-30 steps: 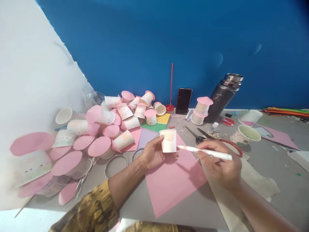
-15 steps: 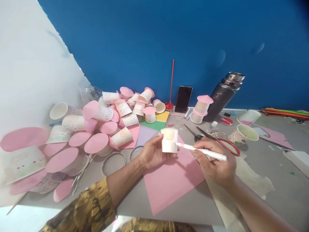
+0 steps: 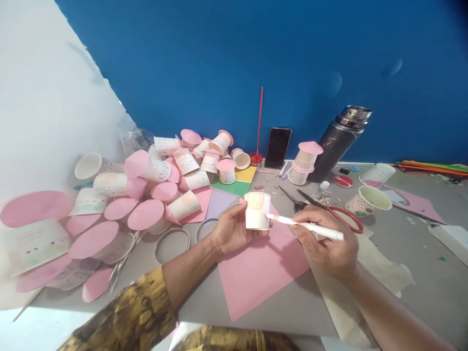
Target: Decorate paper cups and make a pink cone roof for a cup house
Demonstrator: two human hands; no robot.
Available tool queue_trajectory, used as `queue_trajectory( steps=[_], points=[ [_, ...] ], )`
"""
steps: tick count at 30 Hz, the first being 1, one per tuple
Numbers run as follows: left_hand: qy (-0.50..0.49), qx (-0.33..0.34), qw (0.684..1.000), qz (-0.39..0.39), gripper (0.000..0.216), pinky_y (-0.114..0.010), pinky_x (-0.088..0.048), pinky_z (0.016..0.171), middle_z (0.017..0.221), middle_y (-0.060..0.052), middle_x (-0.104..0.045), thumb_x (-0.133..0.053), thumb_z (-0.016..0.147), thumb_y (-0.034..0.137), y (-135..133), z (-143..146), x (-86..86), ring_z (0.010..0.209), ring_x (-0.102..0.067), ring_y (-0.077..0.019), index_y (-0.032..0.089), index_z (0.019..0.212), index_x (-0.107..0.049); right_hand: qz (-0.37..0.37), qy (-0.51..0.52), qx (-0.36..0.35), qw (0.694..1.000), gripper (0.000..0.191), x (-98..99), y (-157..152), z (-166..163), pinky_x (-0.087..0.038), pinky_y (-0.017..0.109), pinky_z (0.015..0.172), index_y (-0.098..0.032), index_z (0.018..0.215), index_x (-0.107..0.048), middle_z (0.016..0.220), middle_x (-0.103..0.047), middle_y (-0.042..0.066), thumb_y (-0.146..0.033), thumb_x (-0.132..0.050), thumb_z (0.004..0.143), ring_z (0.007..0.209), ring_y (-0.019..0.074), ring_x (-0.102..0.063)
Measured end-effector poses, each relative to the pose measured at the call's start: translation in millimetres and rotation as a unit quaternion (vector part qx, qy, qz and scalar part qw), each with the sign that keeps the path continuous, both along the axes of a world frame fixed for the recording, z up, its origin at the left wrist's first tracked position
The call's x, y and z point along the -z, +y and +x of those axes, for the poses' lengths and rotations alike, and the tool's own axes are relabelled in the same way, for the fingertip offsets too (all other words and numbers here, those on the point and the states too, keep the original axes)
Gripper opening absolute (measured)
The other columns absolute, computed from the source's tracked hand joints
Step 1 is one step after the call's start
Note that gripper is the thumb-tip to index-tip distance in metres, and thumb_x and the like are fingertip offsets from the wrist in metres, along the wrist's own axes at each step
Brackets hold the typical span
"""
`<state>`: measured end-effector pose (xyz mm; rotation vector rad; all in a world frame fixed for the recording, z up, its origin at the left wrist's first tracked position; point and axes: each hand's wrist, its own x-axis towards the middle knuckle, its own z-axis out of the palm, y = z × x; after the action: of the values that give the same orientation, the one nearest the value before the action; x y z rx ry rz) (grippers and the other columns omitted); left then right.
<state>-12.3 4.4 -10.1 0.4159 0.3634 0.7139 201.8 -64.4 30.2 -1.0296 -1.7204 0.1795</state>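
Observation:
A small white paper cup (image 3: 257,217), with a pale orange patch near its rim, is held upright in my left hand (image 3: 231,228). The thumb lies at its left side and the fingers curl beneath and behind it. Between the thumb and fingers of my right hand (image 3: 329,241) is a white marker (image 3: 318,230), its pale orange tip end pointing left at the cup's right side. Whether the tip touches the cup I cannot tell. Below both hands lies a pink paper sheet (image 3: 256,282) on the grey table.
Many decorated paper cups with pink paper cones (image 3: 146,214) are heaped at the left. Red-handled scissors (image 3: 345,219) lie behind my right hand. A black flask (image 3: 334,146), a phone (image 3: 278,147) and two stacked cups (image 3: 305,161) stand along the blue wall. Right of them is a patterned cup (image 3: 367,201).
The marker tip has shifted slightly left and up along the cup's side. Both hands keep their hold, and the view has moved only a little.

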Motion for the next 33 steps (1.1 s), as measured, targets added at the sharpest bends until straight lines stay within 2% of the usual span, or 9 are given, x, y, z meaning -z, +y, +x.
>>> queue_trajectory(
  steps=[18,33],
  points=[
    [0.018,-0.011,1.000,0.014,0.031,-0.039,-0.055,0.078,0.104,-0.014,-0.078,-0.056,0.099,0.036,-1.3,1.3,-1.2,0.089,-0.075,-0.0280,0.014,0.115,-0.070,0.005,-0.001,-0.022,1.000,0.002,-0.2,1.3,1.6,-0.048,0.029,0.057,-0.022,0.093,-0.068,0.074,-0.068,0.000,-0.021,-0.069,0.092,0.061,0.0155,-0.062],
    [0.003,0.003,1.000,0.019,0.034,-0.040,-0.056,0.080,0.104,-0.017,-0.078,-0.052,0.102,0.033,0.4,-0.4,1.2,0.090,-0.075,-0.0286,0.010,0.120,-0.069,0.006,-0.004,-0.039,0.999,0.006,1.6,2.3,3.8,-0.048,0.027,0.060,-0.021,0.094,-0.068,0.075,-0.067,-0.001,-0.016,-0.069,0.091,0.063,0.0140,-0.062]
  ],
)
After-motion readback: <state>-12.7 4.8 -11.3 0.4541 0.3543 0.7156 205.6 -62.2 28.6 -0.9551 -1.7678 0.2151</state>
